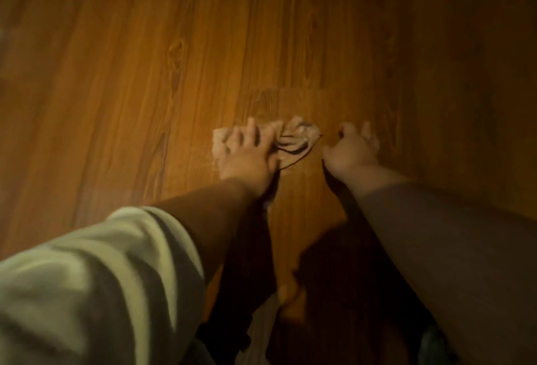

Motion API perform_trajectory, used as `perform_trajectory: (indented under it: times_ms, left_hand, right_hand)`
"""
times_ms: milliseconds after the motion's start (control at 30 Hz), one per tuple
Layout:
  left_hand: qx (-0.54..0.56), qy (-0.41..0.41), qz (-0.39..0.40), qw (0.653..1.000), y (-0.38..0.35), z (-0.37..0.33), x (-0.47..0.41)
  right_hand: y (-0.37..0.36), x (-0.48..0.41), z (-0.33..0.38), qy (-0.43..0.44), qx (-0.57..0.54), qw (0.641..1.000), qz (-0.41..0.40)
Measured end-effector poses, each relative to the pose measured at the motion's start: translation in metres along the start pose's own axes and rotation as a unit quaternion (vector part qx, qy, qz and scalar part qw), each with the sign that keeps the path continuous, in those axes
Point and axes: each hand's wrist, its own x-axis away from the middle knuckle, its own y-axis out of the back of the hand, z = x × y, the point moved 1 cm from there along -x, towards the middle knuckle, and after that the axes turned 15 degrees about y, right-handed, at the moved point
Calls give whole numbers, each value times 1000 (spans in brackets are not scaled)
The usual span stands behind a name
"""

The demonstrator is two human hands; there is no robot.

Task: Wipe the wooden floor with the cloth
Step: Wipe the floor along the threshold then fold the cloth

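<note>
A crumpled pale beige cloth with dark stripes [296, 133] lies on the warm orange-brown wooden plank floor [145, 74], a little right of the middle of the view and straight ahead of the person. Its left part lies flat and its right part is bunched into folds.

The left hand [247, 155] lies palm down on the cloth, its fingers [250, 129] straight and spread, pressing the fabric against the boards. It covers the middle of the cloth, so that a flat corner shows to its left and the striped folds to its right.

The right hand [351, 152] is just beside the right tip of the cloth, low over the floor, with its fingers loosely bent and nothing held in them. Blur hides whether the fingertips touch the boards, and whether the thumb meets the cloth's tip.

A pale cream sleeve [101, 277] is pushed up the left arm, and a dull brown sleeve [436, 234] covers the right arm to the wrist. Dark shadows of both arms fall on the floor between them.
</note>
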Motion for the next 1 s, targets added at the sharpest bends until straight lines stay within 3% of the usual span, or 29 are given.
perform_trajectory:
  times_ms: [100,233,267,333,400,433,467,533,600,667,700,767,833,933,1000]
  left_hand:
    - [-6,-56,52,997,-44,-21,11]
    - [-74,-150,-22,986,-50,37,-6]
    - [-65,-109,-30,991,-46,61,-16]
    - [-19,96,-31,995,-34,106,-34]
    - [61,333,-6,941,-21,125,-47]
    - [101,390,4,915,-16,120,-51]
    - [123,390,4,912,-13,108,-51]
    - [101,266,-35,958,-17,77,-38]
    - [12,38,-70,997,-33,40,-11]
    - [-70,-196,2,978,-50,11,21]
    - [-93,-260,35,960,-54,8,27]
    - [-115,-303,30,946,-49,17,13]
    - [-123,-239,-24,963,-42,43,-9]
    - [-25,50,-47,997,-19,97,-48]
    - [69,223,-13,972,-13,114,-56]
  right_hand:
    - [-13,-15,-15,27,56,998,15]
    - [-25,-26,-17,49,109,992,47]
    - [-27,-28,-18,49,118,990,53]
    - [-31,-28,-20,54,133,988,50]
    - [-36,-25,-21,65,146,986,39]
    - [-37,-24,-22,66,152,986,35]
    - [-39,-23,-22,67,159,985,29]
    - [-37,-24,-25,72,171,982,13]
    - [-28,-28,-29,80,162,983,-10]
    - [-18,-34,-37,68,148,986,-43]
    - [-13,-37,-41,49,138,987,-61]
    - [-3,-42,-52,-4,107,991,-86]
    - [2,-42,-63,-24,93,992,-84]
    - [2,-33,-73,-20,102,993,-61]
    - [-3,-27,-74,-19,96,994,-57]
